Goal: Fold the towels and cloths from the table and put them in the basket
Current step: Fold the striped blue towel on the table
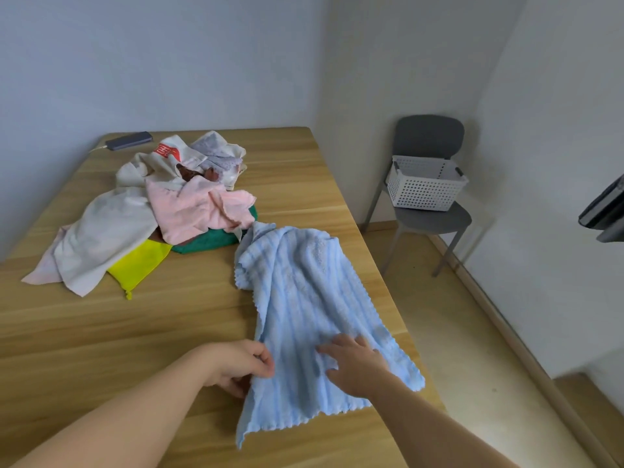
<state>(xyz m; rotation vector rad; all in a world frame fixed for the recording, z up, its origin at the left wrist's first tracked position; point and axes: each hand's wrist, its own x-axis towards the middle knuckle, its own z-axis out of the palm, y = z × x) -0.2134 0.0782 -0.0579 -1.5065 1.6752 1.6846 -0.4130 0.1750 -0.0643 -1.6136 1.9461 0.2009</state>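
A light blue towel (pixel 304 298) lies rumpled along the right side of the wooden table (pixel 135 332). My left hand (pixel 241 366) pinches the towel's left edge near its front corner. My right hand (pixel 354 363) rests flat on the towel with fingers spread. Further back on the table lies a pile of cloths: a pink one (pixel 199 211), a cream one (pixel 108 238), a yellow one (pixel 138 265), a green one (pixel 209 241) and a grey-white one (pixel 219 153). The white perforated basket (pixel 425 184) stands on a grey chair (pixel 432 214) to the right of the table.
A dark phone (pixel 128 140) with a cable lies at the table's far left corner. The table stands against the walls at the back and left. A dark object (pixel 604 211) juts in at the right edge. Wooden floor lies between table and chair.
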